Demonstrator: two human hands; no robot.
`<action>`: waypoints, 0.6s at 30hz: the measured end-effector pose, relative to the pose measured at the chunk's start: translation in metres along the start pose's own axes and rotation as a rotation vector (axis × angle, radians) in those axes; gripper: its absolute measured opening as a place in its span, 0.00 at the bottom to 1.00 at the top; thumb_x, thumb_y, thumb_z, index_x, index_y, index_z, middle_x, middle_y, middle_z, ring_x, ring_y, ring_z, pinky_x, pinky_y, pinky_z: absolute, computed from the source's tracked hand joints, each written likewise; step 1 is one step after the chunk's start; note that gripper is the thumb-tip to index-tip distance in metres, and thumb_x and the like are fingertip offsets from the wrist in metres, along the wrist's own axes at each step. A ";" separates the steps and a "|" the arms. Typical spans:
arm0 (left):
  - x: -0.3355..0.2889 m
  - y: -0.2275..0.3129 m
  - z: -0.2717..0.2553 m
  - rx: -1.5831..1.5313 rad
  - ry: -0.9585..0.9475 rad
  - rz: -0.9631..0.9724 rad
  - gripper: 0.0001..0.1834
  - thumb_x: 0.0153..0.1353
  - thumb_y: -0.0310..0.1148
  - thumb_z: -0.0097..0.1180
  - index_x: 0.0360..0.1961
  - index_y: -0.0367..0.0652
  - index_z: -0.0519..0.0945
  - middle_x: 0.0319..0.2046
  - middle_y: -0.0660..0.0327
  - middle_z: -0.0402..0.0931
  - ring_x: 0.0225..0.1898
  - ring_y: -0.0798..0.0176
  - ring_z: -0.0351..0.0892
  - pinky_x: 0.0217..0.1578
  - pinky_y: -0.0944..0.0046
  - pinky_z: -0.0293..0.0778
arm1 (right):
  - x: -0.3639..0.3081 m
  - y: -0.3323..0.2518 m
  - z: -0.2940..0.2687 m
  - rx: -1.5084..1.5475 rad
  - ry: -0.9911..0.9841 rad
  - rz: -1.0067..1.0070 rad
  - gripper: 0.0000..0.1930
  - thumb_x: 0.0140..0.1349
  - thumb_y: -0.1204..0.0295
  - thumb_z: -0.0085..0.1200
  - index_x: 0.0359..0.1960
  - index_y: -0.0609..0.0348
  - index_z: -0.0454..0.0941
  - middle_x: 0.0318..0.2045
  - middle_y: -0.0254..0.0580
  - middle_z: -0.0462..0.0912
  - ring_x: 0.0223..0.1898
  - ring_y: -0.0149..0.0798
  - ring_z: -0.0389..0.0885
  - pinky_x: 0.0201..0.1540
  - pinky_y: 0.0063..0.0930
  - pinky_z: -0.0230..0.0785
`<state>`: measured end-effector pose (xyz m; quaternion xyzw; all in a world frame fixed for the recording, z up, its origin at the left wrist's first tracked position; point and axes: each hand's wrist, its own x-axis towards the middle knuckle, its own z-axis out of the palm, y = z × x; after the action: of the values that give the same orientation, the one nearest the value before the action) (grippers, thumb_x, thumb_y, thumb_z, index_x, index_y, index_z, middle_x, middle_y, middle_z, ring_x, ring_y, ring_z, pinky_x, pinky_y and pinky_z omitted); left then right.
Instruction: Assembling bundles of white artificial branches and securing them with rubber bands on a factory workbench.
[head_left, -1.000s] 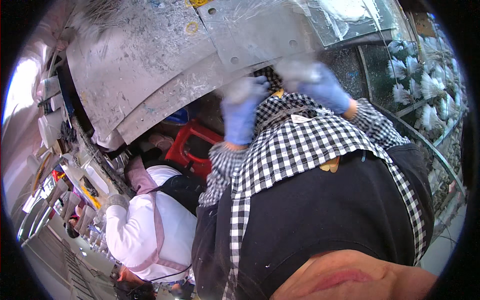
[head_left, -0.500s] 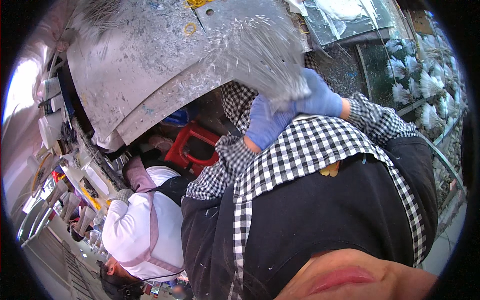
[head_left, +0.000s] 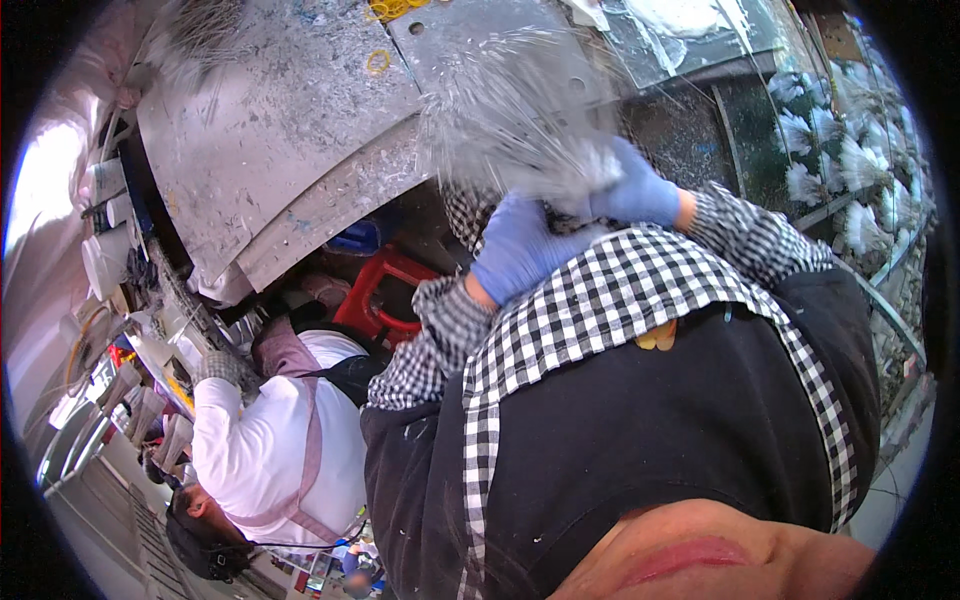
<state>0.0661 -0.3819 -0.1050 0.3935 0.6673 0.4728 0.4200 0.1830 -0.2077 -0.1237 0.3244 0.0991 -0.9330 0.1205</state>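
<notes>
A fanned bundle of thin, pale, translucent strands (head_left: 515, 115) is smeared by motion over the near edge of the metal worktop. Its gathered whitish end sits between my two blue-gloved hands. My right hand (head_left: 640, 188) closes round this end from the right. On the other side, my left hand (head_left: 523, 250) presses against the lower part of the bundle, fingers bent and partly hidden behind it. Both hands are close to my checked apron (head_left: 610, 280).
The grey metal worktop (head_left: 270, 150) bears yellow bands (head_left: 378, 62) and a blurred second bundle (head_left: 200, 40). A red stool (head_left: 380, 290) stands below. Several white tufted bundles (head_left: 860, 170) stand at right. A co-worker in white (head_left: 280, 450) sits at left.
The bundle has shifted slightly right and its strands are more blurred. My left hand has moved a little left and down. The co-worker's gloved hand has moved left.
</notes>
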 end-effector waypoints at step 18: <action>0.072 0.132 -0.058 -0.037 0.262 0.382 0.23 0.50 0.22 0.69 0.48 0.34 0.75 0.36 0.59 0.82 0.34 0.72 0.82 0.36 0.73 0.78 | 0.003 -0.070 0.080 -1.159 -0.434 -0.891 0.61 0.35 0.63 0.81 0.73 0.55 0.55 0.66 0.53 0.68 0.68 0.52 0.65 0.70 0.48 0.60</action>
<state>0.0047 -0.3009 0.0200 0.4403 0.6207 0.6027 0.2398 0.1136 -0.1626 -0.0567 -0.0520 0.6687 -0.7350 -0.0997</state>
